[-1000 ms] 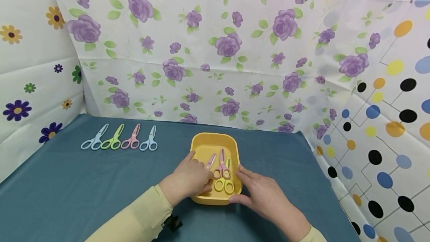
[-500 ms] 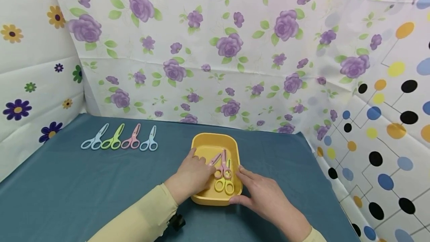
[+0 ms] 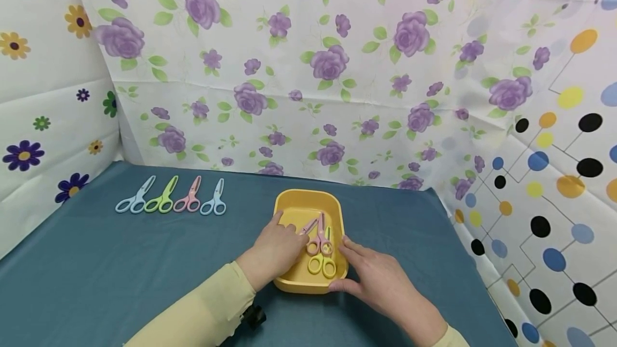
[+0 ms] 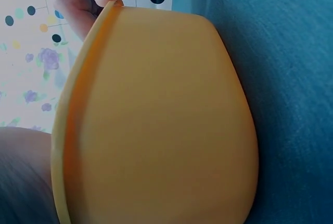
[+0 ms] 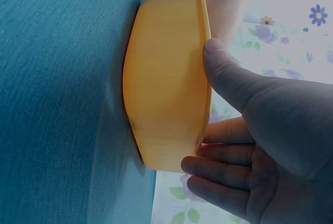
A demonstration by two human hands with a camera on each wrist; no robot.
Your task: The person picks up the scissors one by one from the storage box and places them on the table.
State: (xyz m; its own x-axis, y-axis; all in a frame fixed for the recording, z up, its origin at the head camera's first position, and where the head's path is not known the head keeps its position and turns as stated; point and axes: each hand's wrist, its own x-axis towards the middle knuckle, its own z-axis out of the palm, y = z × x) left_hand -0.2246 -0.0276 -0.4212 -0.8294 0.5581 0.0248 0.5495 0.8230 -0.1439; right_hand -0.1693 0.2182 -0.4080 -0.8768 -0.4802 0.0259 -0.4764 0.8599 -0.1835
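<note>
My left hand [image 3: 276, 249] reaches over the near left side of a yellow tray [image 3: 308, 197]. Its index fingertip is at the pink scissors [image 3: 308, 226] that lie slanted inside, whose handles are hidden beneath the hand. Beside them in the tray lie a second pair of pink scissors [image 3: 320, 234] and, partly under it, yellow scissors [image 3: 322, 265]. My right hand [image 3: 376, 277] rests against the tray's near right corner. In the right wrist view its thumb [image 5: 218, 60] presses the rim while straight fingers [image 5: 218, 174] touch the wall.
At the back left, a row of several scissors lies on the blue cloth [image 3: 144, 272]: blue [image 3: 137, 200], green [image 3: 163, 200], pink [image 3: 188, 201] and light blue [image 3: 214, 202]. A flowered curtain [image 3: 289, 68] stands behind the table, with patterned sheets at both sides.
My left hand has moved slightly right inside the tray, and the slanted pink scissors have tipped further toward the right with it. My right hand has stayed at the corner.
</note>
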